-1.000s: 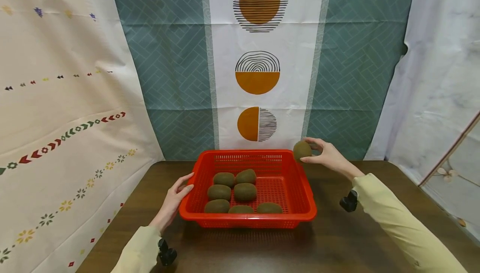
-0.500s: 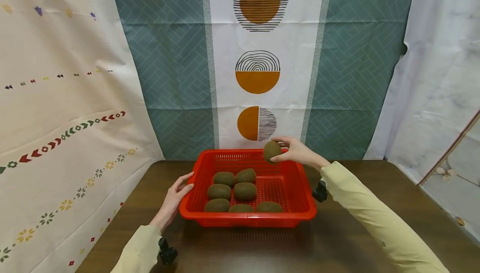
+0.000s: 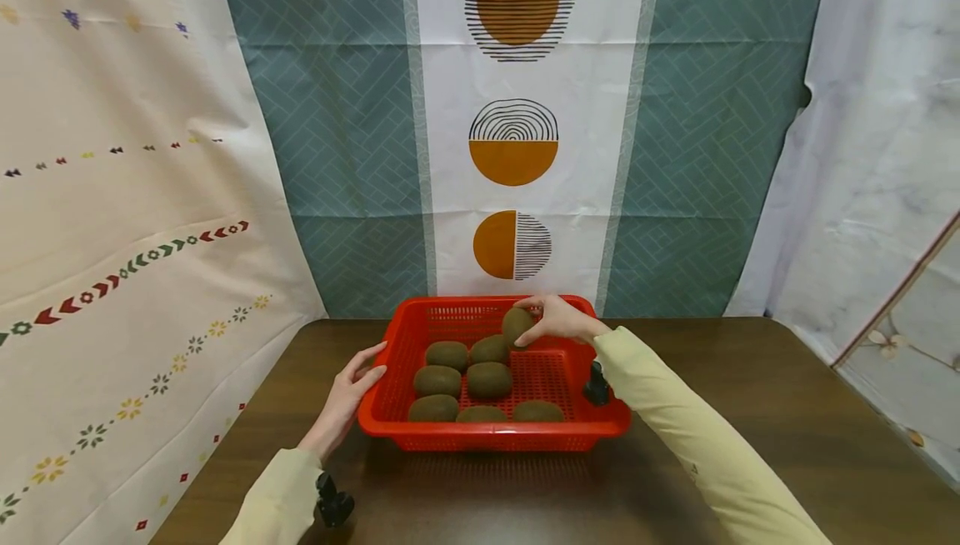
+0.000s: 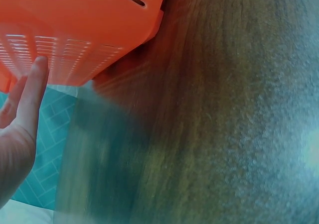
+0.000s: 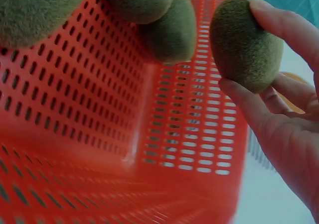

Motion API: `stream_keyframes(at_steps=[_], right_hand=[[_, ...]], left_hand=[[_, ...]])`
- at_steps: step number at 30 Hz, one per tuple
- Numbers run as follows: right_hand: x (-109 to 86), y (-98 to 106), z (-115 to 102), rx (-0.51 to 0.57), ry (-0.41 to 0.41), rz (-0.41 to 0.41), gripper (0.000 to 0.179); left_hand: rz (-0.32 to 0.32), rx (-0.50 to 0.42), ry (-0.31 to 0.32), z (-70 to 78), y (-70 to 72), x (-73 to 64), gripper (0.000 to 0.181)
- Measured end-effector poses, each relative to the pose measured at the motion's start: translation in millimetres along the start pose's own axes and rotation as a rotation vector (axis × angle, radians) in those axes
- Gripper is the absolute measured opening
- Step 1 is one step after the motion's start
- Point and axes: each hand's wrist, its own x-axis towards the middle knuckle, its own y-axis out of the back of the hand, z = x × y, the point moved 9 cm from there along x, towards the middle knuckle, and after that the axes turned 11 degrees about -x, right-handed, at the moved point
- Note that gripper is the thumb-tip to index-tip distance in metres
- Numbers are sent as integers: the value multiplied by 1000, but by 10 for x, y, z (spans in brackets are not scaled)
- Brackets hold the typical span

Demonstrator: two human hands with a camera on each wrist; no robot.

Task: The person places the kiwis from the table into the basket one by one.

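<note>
A brown, fuzzy kiwi (image 3: 517, 326) is pinched between the thumb and fingers of my right hand (image 3: 558, 320), over the back part of a red plastic basket (image 3: 495, 429). In the right wrist view this held kiwi (image 5: 245, 44) appears above the slotted far wall. Several more kiwis, among them a middle one (image 3: 489, 380), lie inside, mostly toward the left and front. My left hand (image 3: 349, 395) rests at the basket's left rim. The left wrist view shows a straight finger (image 4: 33, 97) against the outer wall.
The basket stands on a dark brown wooden table (image 3: 697, 412). Behind it hangs a teal and white patterned cloth (image 3: 345, 153). A cream embroidered cloth (image 3: 112, 220) borders the left side, and a pale marbled cloth (image 3: 877, 195) the right.
My right hand has carried the kiwi leftward from beyond the basket's right rim, then lowered it over the back of the basket. The left hand has stayed in place.
</note>
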Motion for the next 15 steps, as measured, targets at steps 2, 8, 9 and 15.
stream_keyframes(at_steps=[2,8,9,15], right_hand=[[20,-37,46,16,-15,1,66],[56,-176,237,47,-93,-7,60],[52,-201,266,39,-112,-10,60],[48,-317,369,31,-183,-31,63]], left_hand=[[-1,5,-4,7,-2,4,46],[5,21,5,4,4,3,46],[7,25,7,0,6,2,45],[5,34,-2,6,5,-6,46]])
